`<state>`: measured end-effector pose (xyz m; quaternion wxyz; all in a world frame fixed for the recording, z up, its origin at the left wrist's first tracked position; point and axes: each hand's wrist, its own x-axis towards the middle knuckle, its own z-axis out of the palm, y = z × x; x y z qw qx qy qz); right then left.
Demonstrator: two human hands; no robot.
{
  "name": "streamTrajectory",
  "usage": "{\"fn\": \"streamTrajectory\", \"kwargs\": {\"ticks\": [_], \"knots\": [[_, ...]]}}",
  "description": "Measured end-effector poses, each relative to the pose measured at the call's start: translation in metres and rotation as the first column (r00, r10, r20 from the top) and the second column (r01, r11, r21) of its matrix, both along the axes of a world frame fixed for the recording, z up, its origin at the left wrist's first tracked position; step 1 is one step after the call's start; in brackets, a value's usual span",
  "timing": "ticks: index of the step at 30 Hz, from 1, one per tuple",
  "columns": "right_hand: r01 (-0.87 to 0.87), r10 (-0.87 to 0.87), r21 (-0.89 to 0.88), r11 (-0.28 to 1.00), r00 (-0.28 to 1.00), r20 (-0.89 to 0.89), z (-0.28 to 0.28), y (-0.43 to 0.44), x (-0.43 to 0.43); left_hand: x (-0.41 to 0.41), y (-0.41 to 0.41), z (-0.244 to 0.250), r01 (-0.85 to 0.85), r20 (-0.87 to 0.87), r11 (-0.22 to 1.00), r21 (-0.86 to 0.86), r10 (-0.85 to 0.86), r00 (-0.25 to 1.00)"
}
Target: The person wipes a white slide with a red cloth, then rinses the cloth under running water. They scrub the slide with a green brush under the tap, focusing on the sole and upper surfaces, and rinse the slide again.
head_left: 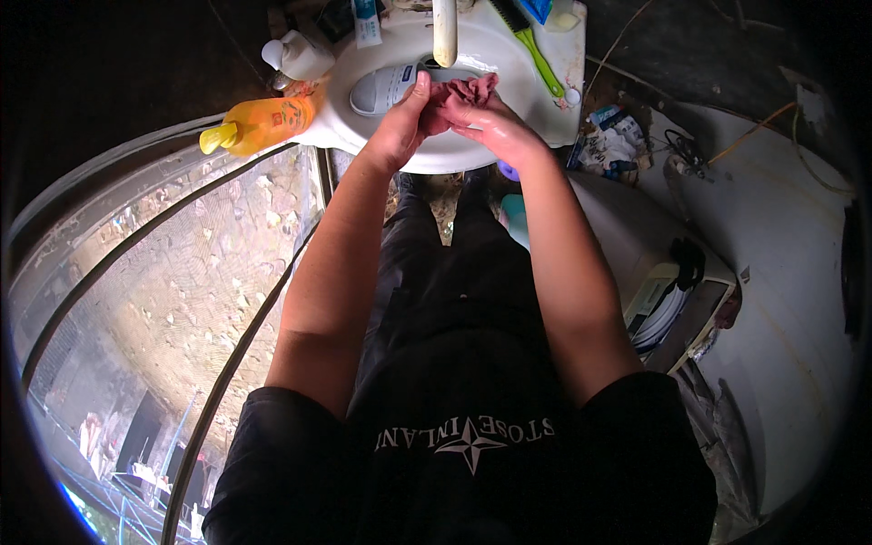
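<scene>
Both my hands hold a wet, crumpled reddish cloth (470,93) over a white washbasin (443,162). My left hand (403,119) has its fingers against the cloth's left side, thumb pointing up. My right hand (501,129) is wrapped on the cloth's right side, and its skin looks wet. Below and behind the hands, a light grey slide sandal (381,88) lies in the basin; part of it is hidden by my hands and the cloth. A whitish spout (445,41) hangs just above the hands.
On the basin's left edge are an orange pump bottle (269,125), a white bottle (303,56) and a tube (366,24). A green-handled brush (541,61) lies at the right edge. A screened window (204,252) is at left, a white appliance (654,238) at right.
</scene>
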<state>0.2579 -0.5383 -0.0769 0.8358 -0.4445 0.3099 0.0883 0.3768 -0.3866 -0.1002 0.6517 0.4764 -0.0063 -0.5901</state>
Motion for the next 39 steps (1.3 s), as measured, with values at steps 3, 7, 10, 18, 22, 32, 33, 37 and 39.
{"fn": "streamTrajectory", "kwargs": {"ticks": [3, 7, 10, 18, 22, 32, 33, 37, 39], "knots": [[-0.032, 0.046, -0.117, 0.993, 0.992, 0.115, -0.007, 0.004, 0.009, -0.001, -0.001, -0.006, 0.021, 0.004, 0.999, -0.032, -0.021, 1.0], [0.219, -0.22, -0.067, 0.973, 0.975, -0.015, -0.025, 0.006, 0.002, 0.004, 0.007, -0.012, 0.029, 0.058, 0.998, -0.063, -0.025, 0.998], [0.19, -0.193, 0.101, 0.977, 0.981, 0.021, -0.028, -0.017, -0.006, -0.003, 0.009, -0.001, -0.025, 0.195, 0.986, 0.165, -0.007, 0.981], [0.309, -0.321, -0.104, 0.946, 0.937, -0.14, -0.032, -0.034, -0.014, 0.005, 0.025, -0.011, -0.138, -0.007, 0.985, 0.108, 0.14, 0.99], [0.44, -0.438, 0.215, 0.872, 0.897, -0.059, -0.018, -0.036, -0.019, 0.004, 0.023, -0.015, -0.306, 0.026, 0.926, 0.224, 0.308, 0.951], [0.003, 0.137, -0.728, 0.686, 0.982, 0.133, 0.05, 0.025, -0.012, 0.009, -0.018, -0.005, -0.057, -0.475, 0.996, -0.07, 0.017, 0.88], [-0.033, 0.213, -0.737, 0.675, 0.965, 0.152, 0.051, 0.029, -0.015, 0.011, -0.018, -0.018, -0.098, -0.435, 0.989, -0.111, 0.041, 0.9], [0.071, 0.03, -0.751, 0.656, 0.992, 0.12, 0.037, -0.002, -0.022, 0.011, -0.012, -0.004, -0.03, -0.582, 0.999, 0.025, 0.039, 0.812], [-0.086, 0.222, -0.977, 0.197, 0.974, -0.041, 0.032, -0.017, -0.021, 0.018, -0.012, -0.007, 0.107, -0.479, 0.994, 0.013, -0.088, 0.873]]}}
